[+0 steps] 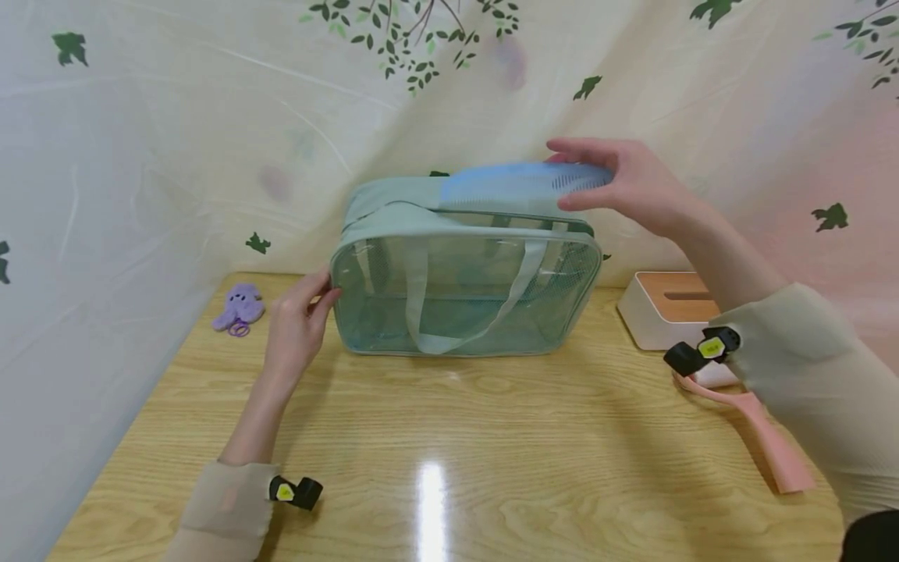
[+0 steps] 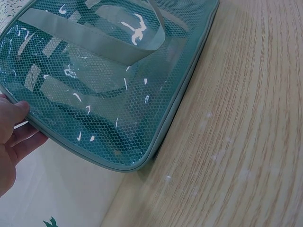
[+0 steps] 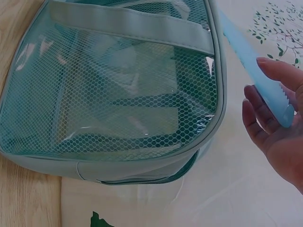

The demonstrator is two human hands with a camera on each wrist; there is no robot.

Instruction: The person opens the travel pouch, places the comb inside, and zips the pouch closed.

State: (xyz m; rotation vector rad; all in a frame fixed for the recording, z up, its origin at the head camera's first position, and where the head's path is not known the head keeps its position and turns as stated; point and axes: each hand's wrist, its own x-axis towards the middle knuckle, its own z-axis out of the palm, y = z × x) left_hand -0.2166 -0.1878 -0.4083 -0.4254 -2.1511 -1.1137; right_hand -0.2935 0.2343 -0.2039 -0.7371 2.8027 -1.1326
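Observation:
A mint-green toiletry bag [image 1: 449,289] with clear mesh-patterned sides stands upright on the table, its top zip partly undone toward the right end. My left hand [image 1: 298,316] pinches the bag's left side edge between thumb and fingers, also seen at the bag's seam in the left wrist view. Up at the top right, my right hand [image 1: 625,183] holds a translucent blue comb [image 1: 509,181] by one end, thumb on one face and fingers on the other. The comb lies roughly level and overlaps the bag's top in the head view. A pale strap handle [image 1: 417,297] hangs down the bag's front.
A purple plush toy [image 1: 240,304] lies on the table left of the bag. To the right stands a white tissue box [image 1: 642,316] with a wooden lid. Near it a pink long-handled item [image 1: 769,437] rests under my right forearm. A leaf-printed curtain [image 1: 211,140] hangs behind.

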